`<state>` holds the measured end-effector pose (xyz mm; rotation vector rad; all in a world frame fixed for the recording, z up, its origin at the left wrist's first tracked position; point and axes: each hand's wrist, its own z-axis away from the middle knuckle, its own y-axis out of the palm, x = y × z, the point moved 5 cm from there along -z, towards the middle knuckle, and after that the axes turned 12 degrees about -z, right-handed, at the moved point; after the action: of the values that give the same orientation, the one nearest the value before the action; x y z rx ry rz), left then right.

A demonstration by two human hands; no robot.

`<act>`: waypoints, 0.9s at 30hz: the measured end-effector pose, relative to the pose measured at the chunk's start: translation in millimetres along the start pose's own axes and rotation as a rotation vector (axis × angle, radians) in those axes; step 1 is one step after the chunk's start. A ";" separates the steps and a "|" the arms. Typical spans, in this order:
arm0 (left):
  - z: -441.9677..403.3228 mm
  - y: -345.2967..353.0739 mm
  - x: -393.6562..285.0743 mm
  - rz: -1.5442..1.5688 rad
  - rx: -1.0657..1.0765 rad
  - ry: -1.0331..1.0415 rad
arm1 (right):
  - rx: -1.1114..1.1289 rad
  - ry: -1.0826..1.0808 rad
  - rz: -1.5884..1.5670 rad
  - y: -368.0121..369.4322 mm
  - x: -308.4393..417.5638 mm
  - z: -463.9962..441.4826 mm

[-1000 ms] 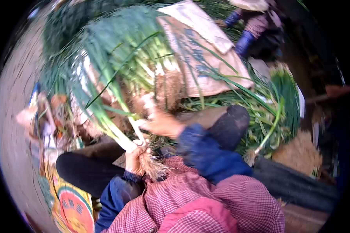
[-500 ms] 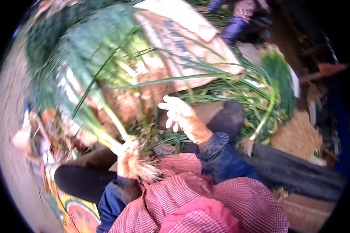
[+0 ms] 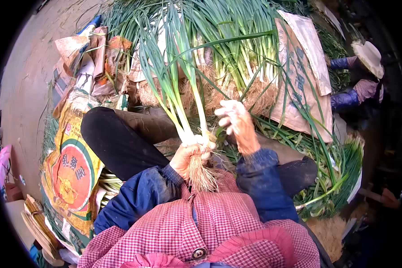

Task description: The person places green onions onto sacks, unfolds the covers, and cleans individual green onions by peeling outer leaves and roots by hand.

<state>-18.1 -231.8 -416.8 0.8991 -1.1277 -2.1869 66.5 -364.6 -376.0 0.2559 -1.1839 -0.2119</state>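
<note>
My left hand [image 3: 185, 160] is closed around a few green onions [image 3: 179, 114], gripping them low on the white stems, just above the roots [image 3: 202, 176], which hang over my lap. My right hand [image 3: 237, 123] is open and loosely curled just beside them, with nothing that I can make out in it. I judge this to be handling the held stalks; working on them calls for a steady left grip and right fingertips brought in at the stems. Long leaves trail across the space above my hands and could snag. Beyond lies the larger pile [image 3: 248, 47], beside a printed sack [image 3: 295, 76]; a co-worker's sleeve [image 3: 345, 100] shows far right.
</note>
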 end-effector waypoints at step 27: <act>-9.4 -15.7 -0.3 -0.293 -0.361 0.034 | 0.144 -0.044 0.474 3.8 -6.7 23.1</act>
<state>-13.1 -228.0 -434.0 0.9796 -0.5810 -2.4896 42.6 -360.9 -372.6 0.0905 -1.2707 0.2847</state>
